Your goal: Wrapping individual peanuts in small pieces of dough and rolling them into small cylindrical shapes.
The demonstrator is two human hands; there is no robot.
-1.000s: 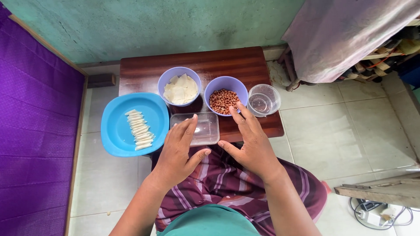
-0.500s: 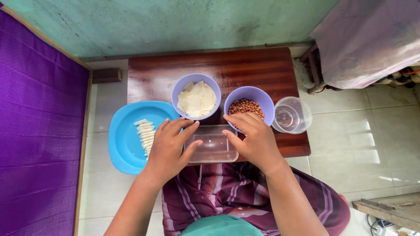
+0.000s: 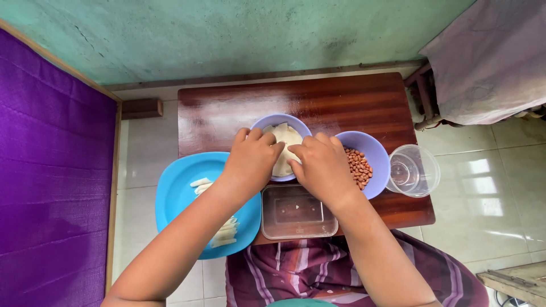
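Both hands are together over the round lavender plastic bowl (image 3: 272,122) on the dark wooden table (image 3: 318,102). The left hand (image 3: 252,161) and the right hand (image 3: 322,165) pinch the pale white dough sheet (image 3: 286,136) inside this 1 bowl.

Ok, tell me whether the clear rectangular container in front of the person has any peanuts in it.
No, the clear rectangular container looks empty; the peanuts sit in the purple bowl beside the right hand.
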